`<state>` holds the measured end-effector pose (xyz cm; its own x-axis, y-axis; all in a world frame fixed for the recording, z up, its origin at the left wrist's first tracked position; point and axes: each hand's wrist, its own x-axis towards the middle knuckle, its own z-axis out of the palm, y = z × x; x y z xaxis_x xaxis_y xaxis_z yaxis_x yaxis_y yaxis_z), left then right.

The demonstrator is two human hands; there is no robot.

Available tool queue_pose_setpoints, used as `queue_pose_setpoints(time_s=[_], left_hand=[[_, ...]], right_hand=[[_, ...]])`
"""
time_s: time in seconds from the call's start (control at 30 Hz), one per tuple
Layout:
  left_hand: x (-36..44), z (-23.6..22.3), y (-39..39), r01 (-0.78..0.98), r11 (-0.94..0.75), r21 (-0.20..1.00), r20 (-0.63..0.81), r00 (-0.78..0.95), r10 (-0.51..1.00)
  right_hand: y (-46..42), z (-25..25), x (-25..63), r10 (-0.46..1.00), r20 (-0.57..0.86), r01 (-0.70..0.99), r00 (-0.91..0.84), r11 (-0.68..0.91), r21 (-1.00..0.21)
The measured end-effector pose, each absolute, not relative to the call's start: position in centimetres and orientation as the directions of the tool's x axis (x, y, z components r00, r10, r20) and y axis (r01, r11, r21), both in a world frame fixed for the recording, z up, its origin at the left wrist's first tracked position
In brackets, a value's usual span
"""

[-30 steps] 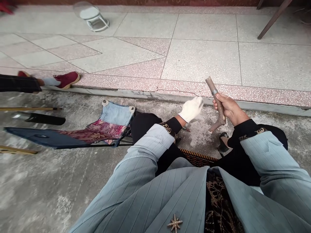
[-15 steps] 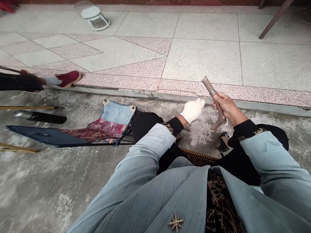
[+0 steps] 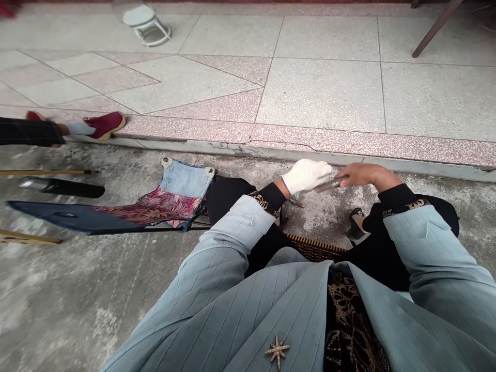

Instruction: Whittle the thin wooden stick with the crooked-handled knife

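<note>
My left hand (image 3: pixel 308 174), in a white knit glove, is closed, its fingers pressed together in front of my knees. What it holds, if anything, is hidden. My bare right hand (image 3: pixel 364 174) is wrapped round a brown wooden stick (image 3: pixel 327 186). The stick is smeared by motion, and its end points left, close under the gloved fingers. Whether those fingers touch it I cannot tell. Most of the stick is hidden behind my right hand.
A folding chair (image 3: pixel 135 212) with denim and floral fabric stands left of my knees. A dark bottle (image 3: pixel 64 187) lies beyond it. A raised tiled step (image 3: pixel 279 147) runs across ahead, with a white stool (image 3: pixel 143 23) on it. Another person's red shoe (image 3: pixel 104 125) rests at its edge.
My right hand has turned over, swinging the stick from upright to pointing left and down. My left hand's fingers have reached slightly right, so both hands are nearer each other.
</note>
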<state>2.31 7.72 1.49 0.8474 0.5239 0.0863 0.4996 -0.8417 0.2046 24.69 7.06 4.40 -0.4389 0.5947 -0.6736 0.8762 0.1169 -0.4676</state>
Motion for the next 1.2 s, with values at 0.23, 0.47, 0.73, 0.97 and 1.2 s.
queue_pose_setpoints(time_s=[0.23, 0.47, 0.73, 0.97, 1.2], left_hand=[[1.9, 1.8, 8.9, 0.443, -0.639, 0.629, 0.048, 0.798, 0.600], [2.0, 2.0, 9.5, 0.431, -0.453, 0.781, -0.013, 0.736, 0.677], [1.8, 1.6, 8.6, 0.289, -0.110, 0.951, -0.155, 0.753, 0.639], [2.1, 1.5, 7.9, 0.170, 0.144, 0.975, -0.220, 0.848, 0.483], [1.4, 1.6, 9.1, 0.131, 0.201, 0.971, -0.194, 0.921, 0.338]], right_hand=[[6.4, 5.6, 25.7, 0.402, -0.520, 0.574, -0.754, 0.018, -0.819], [5.6, 7.3, 26.3, 0.592, -0.455, 0.489, -0.665, -0.115, -0.864], [5.8, 7.7, 25.3, 0.915, -0.305, 0.221, -0.265, -0.251, -0.943], [6.8, 5.9, 24.7, 0.942, -0.329, 0.843, -0.072, -0.119, -0.524], [5.9, 8.9, 26.3, 0.381, -0.624, 0.687, -0.683, 0.044, -0.725]])
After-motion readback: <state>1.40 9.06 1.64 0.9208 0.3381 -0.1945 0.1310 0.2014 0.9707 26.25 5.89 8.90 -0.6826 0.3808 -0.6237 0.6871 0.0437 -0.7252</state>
